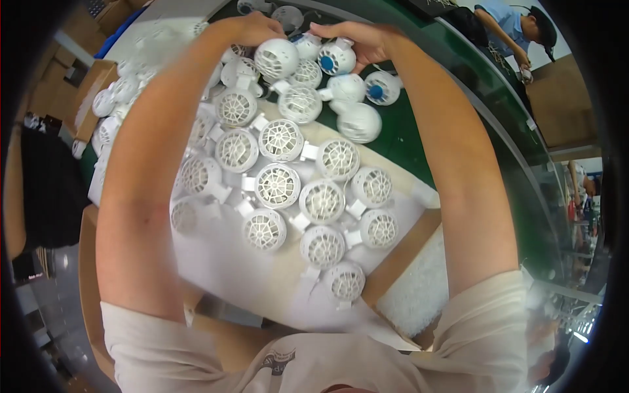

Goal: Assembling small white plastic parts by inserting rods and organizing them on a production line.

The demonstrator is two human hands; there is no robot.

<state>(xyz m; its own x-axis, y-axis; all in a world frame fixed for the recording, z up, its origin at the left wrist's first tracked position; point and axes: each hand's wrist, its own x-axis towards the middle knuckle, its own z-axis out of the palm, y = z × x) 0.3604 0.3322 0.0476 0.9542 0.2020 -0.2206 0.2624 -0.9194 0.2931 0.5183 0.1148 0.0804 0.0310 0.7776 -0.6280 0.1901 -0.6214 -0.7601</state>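
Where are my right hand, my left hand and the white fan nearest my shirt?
Right hand (368,40): head view, near the thumb's base.
Left hand (255,29): head view, back of the hand.
White fan (346,283): head view, round grille.

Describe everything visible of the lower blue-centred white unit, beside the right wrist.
The white unit has a round housing that looks like plastic, with a slotted grille and a blue disc at its centre. It lies tilted on the green surface, grille facing toward picture left. The right hand is above it in the picture, not gripping it; whether the wrist touches it, I can't tell.
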